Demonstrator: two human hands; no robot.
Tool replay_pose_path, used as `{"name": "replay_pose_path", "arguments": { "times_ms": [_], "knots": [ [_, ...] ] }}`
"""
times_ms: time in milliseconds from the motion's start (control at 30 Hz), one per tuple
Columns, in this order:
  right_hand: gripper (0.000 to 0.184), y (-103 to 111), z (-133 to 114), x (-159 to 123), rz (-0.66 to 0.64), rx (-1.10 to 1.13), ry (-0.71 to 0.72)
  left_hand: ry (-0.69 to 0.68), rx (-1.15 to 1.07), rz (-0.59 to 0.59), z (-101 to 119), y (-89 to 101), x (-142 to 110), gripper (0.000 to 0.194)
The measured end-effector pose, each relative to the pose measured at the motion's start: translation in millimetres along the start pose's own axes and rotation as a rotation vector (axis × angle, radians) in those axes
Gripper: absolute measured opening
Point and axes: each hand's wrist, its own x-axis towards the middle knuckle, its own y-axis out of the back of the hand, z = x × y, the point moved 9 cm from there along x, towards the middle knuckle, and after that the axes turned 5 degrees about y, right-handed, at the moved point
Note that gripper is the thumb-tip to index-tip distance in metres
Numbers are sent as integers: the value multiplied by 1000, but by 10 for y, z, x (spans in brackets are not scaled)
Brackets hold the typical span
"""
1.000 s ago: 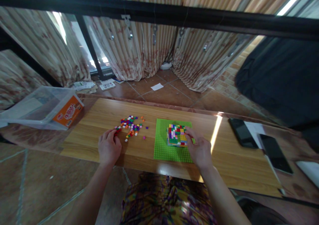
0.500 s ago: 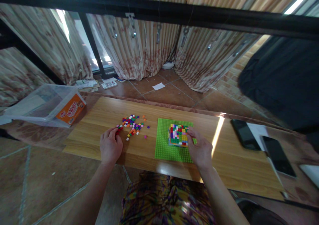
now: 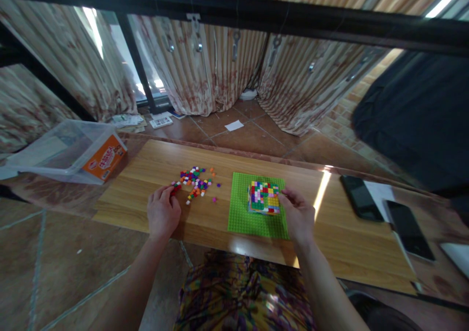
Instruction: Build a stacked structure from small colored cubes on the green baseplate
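A block built of small toy bricks in many colours stands on a green studded baseplate. At its right edge is my right hand, thumb and fingers pinched together; anything between them is too small to make out. Left of the baseplate, loose toy bricks lie scattered in a pile. My left hand rests on the table at the pile's near left side, its fingertips closed on a red toy brick.
The wooden tabletop carries all this. A clear plastic bin with an orange label stands at the far left. Two dark phones and white paper lie on the right. A black bar crosses above, before the curtains.
My right hand has drawn back slightly to the right from the brick block, showing more of its right edge. My left hand stays by the pile, with more of the red brick showing.
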Motion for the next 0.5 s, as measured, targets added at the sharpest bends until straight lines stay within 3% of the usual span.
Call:
{"name": "replay_pose_path", "arguments": {
  "times_ms": [167, 500],
  "knots": [
    [36, -131, 87, 9, -43, 247, -97, 8, -10, -3, -4, -2, 2, 36],
    [35, -160, 106, -5, -18, 286, -186, -1, -5, 13, 3, 11, -3, 35]
  ]
}}
